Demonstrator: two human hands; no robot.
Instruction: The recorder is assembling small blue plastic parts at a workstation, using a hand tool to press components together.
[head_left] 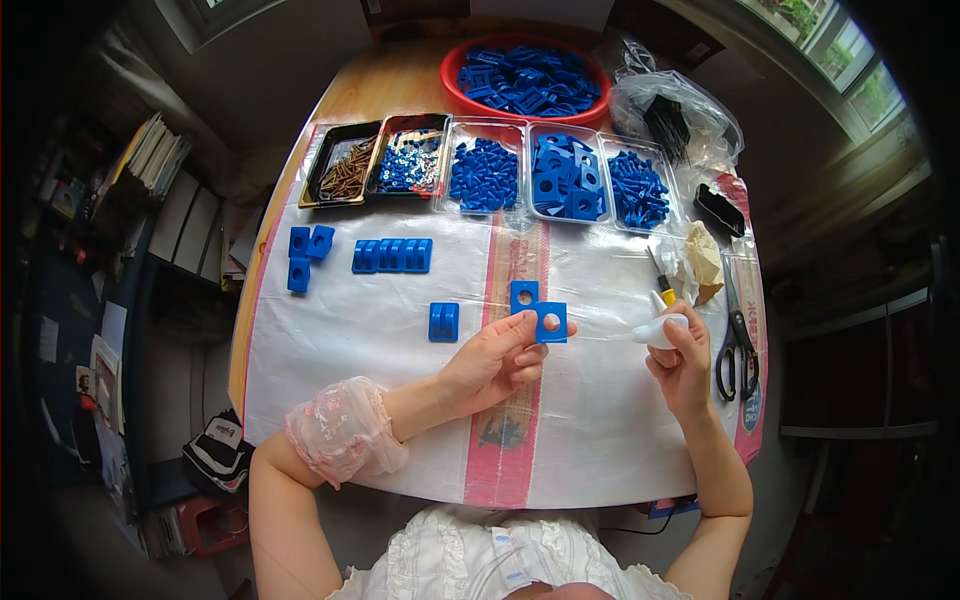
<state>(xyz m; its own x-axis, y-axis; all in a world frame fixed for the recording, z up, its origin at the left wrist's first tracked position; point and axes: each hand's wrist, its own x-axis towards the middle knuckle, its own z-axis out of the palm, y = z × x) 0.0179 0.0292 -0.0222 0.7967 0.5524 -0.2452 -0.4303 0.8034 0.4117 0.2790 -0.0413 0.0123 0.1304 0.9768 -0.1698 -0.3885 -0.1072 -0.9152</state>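
Between the thumb and fingers of my left hand (500, 360) is a flat blue plastic plate with a round hole (559, 333). Just beyond it, another holed blue plate (523, 287) lies on the table. My right hand (683, 365) is closed around a small white squeeze bottle (655, 331), its nozzle pointing left toward the held plate but apart from it. To the left of my left hand sits a ridged blue piece (444, 322). Farther off stands a row of similar ridged blue pieces (392, 255), with a few blue blocks (299, 274) beside it.
Along the back are trays of brass-coloured screws (346, 170), small metal-and-blue parts (408, 160), blue pegs (484, 174), holed blue plates (568, 175) and more blue pegs (639, 190). Behind them is a red basin (447, 88) of blue parts. Black scissors (738, 355) and a screwdriver (667, 294) lie at right.
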